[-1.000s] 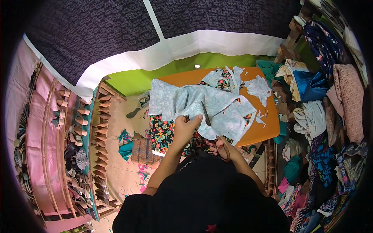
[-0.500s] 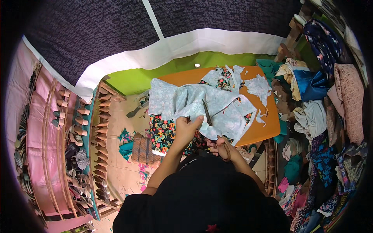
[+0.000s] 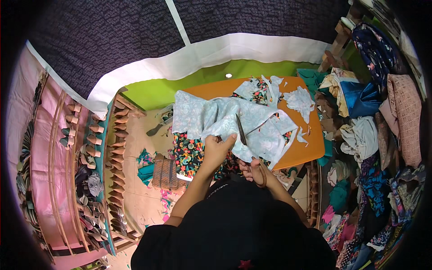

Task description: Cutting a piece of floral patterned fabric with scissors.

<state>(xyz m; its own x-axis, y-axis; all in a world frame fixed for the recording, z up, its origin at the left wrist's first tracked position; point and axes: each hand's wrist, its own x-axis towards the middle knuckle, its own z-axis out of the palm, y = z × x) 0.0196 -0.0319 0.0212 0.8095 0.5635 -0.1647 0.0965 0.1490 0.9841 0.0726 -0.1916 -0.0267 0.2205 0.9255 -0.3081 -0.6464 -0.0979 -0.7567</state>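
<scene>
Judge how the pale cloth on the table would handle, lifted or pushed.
The pale cloth would probably hang floppy, since it lies in soft folds. It seems light, its edge looking thin near the left hand. It may slide, as the orange table looks smooth.

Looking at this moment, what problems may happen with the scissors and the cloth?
The scissors' blade, worked by the right hand, lies close to the left thumb, so a slip might nick it. The pale cloth is rumpled and folded, with the left hand holding its near edge, so the blades could catch an unintended layer.
</scene>
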